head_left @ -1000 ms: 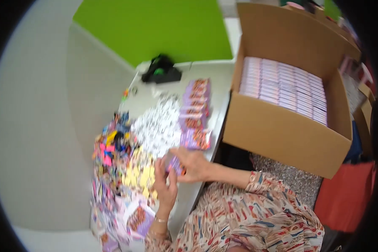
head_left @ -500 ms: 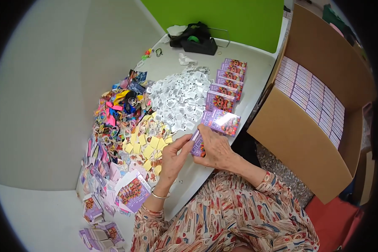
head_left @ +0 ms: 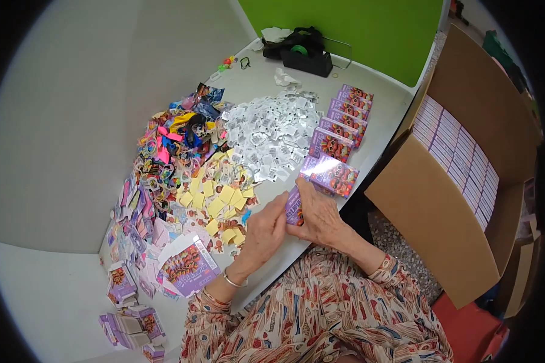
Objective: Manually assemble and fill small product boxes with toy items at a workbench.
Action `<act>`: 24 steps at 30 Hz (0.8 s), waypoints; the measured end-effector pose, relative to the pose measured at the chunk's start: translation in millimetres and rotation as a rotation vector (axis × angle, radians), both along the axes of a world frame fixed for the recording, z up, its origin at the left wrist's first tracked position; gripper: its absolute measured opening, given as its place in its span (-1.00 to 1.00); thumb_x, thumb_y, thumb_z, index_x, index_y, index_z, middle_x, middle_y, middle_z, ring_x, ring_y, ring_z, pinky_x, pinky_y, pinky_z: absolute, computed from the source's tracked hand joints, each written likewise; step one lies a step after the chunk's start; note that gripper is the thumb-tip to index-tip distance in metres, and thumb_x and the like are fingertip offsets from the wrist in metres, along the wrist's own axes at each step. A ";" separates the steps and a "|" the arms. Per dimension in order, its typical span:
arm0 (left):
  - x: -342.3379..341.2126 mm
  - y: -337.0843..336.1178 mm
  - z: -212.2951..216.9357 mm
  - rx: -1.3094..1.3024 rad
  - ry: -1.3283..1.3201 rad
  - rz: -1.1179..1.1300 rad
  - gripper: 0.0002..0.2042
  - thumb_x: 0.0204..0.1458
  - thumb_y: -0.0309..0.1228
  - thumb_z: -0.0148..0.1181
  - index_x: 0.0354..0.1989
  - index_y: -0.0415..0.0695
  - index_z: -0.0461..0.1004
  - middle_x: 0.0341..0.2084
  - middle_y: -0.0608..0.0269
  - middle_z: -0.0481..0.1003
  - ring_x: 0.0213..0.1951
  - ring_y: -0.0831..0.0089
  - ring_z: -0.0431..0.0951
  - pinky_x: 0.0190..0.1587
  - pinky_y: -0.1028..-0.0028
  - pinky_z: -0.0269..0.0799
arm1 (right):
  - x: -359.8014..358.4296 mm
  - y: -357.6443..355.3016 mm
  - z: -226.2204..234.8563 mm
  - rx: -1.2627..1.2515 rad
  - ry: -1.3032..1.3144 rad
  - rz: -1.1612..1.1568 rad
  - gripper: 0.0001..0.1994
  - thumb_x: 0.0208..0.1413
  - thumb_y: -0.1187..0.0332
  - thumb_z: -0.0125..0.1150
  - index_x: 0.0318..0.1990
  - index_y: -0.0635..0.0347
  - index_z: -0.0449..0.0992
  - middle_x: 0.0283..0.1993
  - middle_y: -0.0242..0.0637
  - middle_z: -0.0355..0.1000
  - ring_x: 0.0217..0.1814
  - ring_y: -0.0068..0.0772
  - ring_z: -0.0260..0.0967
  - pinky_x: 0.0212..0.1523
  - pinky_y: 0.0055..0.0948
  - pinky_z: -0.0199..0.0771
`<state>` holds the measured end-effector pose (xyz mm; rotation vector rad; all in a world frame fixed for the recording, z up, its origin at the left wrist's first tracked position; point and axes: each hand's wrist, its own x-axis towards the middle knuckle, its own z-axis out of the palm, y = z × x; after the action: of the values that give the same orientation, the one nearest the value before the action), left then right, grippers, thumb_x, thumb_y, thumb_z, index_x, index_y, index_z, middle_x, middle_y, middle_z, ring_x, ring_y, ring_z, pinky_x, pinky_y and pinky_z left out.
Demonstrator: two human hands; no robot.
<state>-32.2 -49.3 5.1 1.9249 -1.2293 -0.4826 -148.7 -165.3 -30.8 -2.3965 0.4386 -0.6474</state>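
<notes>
A small purple printed box (head_left: 293, 207) is held between my hands near the table's front edge. My right hand (head_left: 320, 213) wraps round it from the right, fingers closed on its sides. From the left, my left hand (head_left: 264, 233) presses its fingers against the box's near end, partly hiding it. Just beyond my fingers lies another purple box (head_left: 333, 175) with a shiny front. Behind that, several like boxes (head_left: 332, 145) stand in a row running away from me. Near my left wrist rests a flattened purple and white carton (head_left: 191, 266).
Piled left of the row are white sachets (head_left: 272, 133), yellow cards (head_left: 215, 207) and colourful small trinkets (head_left: 163, 148). More purple cartons (head_left: 130, 330) lie at lower left. A tape dispenser (head_left: 306, 60) stands at the back. At right, a large cardboard box (head_left: 433, 224) holds packed rows of boxes.
The whole view has shifted a little, moving the table things rightward. My left fingers have come closer in against the end of the held box; my right hand keeps its grip.
</notes>
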 end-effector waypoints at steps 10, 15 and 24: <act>-17.2 5.0 -23.8 -0.210 -0.009 0.126 -0.62 0.12 -0.61 0.01 0.14 -0.37 0.29 -0.08 -0.18 0.48 -0.09 0.04 0.55 -0.09 0.40 0.47 | 2.7 0.8 -2.0 0.015 -0.019 0.013 -0.15 -0.23 0.22 0.38 0.17 0.45 0.03 -0.07 0.09 0.26 -0.12 0.09 0.39 -0.25 -0.11 0.45; -26.8 14.2 -19.9 -0.120 -0.122 0.149 -0.71 0.17 -0.58 0.00 0.06 -0.34 0.39 -0.12 -0.03 0.55 -0.19 0.31 0.59 -0.13 0.42 0.46 | 0.5 6.3 -1.2 -0.007 0.011 -0.060 -0.17 -0.22 0.19 0.37 0.15 0.45 0.05 -0.10 0.08 0.27 -0.20 0.09 0.39 -0.26 -0.15 0.46; -2.2 2.1 -30.5 -0.208 0.651 0.108 -0.71 0.18 -0.55 0.05 0.07 -0.32 0.36 -0.12 0.16 0.50 -0.09 0.46 0.51 -0.07 0.48 0.45 | -44.4 -30.5 39.0 -0.132 -0.202 -0.256 -0.28 -0.11 0.18 0.41 0.12 0.42 0.18 -0.03 0.08 0.31 0.05 0.05 0.33 0.01 -0.18 0.39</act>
<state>-34.4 -47.2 -25.4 1.4730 -0.7142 -0.8098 -193.0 -195.8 8.3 -2.3854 0.6378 -1.0511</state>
